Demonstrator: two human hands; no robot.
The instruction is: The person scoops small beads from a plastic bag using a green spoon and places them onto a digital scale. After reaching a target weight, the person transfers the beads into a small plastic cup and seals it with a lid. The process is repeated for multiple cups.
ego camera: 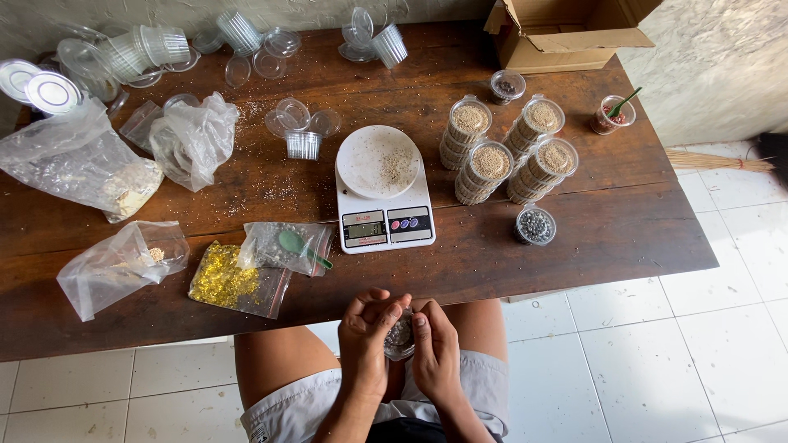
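Over my lap, just below the table's front edge, both hands close around a small clear plastic cup (400,335) filled with greyish grains. My left hand (367,338) grips its left side with fingers curled over the top. My right hand (434,346) presses on its right side. Straight ahead on the brown wooden table (574,238) stands a white digital kitchen scale (382,190) with a scatter of grains on its round plate.
Right of the scale stand several stacks of lidded seed-filled cups (507,148), a dark-bead cup (535,225), and a cardboard box (566,33). At left lie plastic bags (78,160), a gold-glitter bag (234,283), a green spoon (297,246) and empty cups (139,49).
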